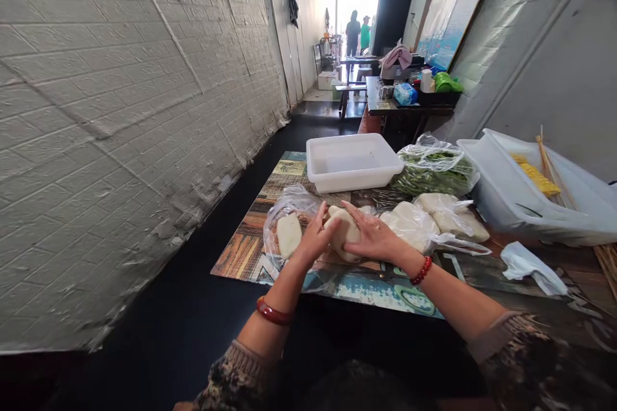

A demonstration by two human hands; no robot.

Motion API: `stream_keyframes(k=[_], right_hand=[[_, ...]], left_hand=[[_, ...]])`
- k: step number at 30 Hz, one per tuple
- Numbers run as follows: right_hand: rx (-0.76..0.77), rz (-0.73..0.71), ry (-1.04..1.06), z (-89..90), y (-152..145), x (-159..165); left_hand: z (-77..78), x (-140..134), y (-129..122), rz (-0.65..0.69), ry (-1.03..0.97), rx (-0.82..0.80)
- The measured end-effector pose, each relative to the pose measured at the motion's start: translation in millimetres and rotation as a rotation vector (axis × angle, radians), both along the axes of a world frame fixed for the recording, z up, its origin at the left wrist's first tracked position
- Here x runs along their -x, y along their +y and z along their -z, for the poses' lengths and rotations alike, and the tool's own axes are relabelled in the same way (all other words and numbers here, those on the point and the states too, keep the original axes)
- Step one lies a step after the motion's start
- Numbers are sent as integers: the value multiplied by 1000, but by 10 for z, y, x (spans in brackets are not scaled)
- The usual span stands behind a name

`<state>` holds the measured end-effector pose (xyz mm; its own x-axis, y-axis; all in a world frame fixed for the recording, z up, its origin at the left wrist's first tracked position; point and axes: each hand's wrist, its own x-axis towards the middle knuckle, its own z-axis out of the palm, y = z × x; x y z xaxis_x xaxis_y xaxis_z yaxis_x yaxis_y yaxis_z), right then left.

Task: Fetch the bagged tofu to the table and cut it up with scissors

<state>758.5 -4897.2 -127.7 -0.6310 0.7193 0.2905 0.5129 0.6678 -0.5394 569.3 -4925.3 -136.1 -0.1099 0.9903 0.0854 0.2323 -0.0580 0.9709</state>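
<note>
Between my two hands is a pale, smooth, rounded white block (345, 230) that looks like tofu; its kind is not certain. My left hand (314, 236) is closed around its left side, and my right hand (375, 236) grips it from the right with fingers over the top. Part of another pale piece shows behind it. Just left of my left hand, a similar white block (289, 236) lies on an opened clear plastic bag (276, 207). To the right of my right hand sit more white blocks (409, 221) wrapped in clear plastic.
A white plastic tub (354, 181) stands behind my hands. Right of it lies a bag of green vegetables (434, 170). A larger translucent bin (506, 212) holds yellow pieces and sticks. Green-handled scissors (418, 300) lie near the table's front edge, with crumpled plastic (533, 270) to the right.
</note>
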Motion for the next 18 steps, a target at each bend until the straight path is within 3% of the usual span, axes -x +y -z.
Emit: stream_keyframes(k=[4, 9, 12, 18], right_hand=[[-132, -36, -139, -73, -266, -3], [-177, -84, -299, -33, -522, -3], [-177, -71, -255, 53, -552, -26], [-188, -123, -15, 218, -555, -200]], left_hand=[[-19, 179, 104, -68, 38, -22], [-36, 141, 301, 70, 406, -53], [-39, 44, 398, 199, 541, -9], [-10, 25, 533, 312, 512, 42]])
